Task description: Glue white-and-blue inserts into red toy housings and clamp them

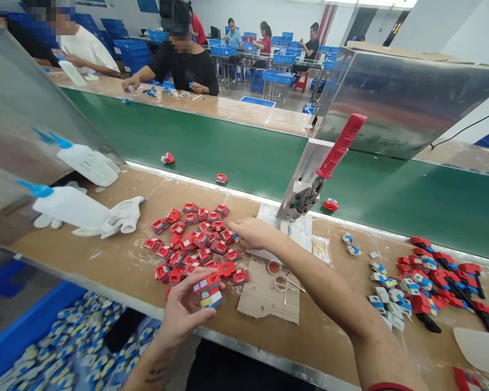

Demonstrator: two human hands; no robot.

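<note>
Near the table's front edge, my left hand point(187, 307) is closed on a small toy block piece point(209, 290) in red, white, blue and yellow. My right hand point(250, 233) reaches to the right side of a pile of red pieces point(201, 237), its fingertips low beside them; whether they grip one cannot be made out. Right of that hand stands a toggle press point(305, 190) with a red handle. Below it, a torn cardboard sheet point(252, 293) bears two small dishes of red stuff and cotton swabs.
White bottles point(71, 206) and gloves point(124, 217) lie at left. A green belt point(244, 146) carries a few pieces. More red and white parts point(421, 277) cover the right side. A blue bin point(8, 336) of parts sits below left. People work across the belt.
</note>
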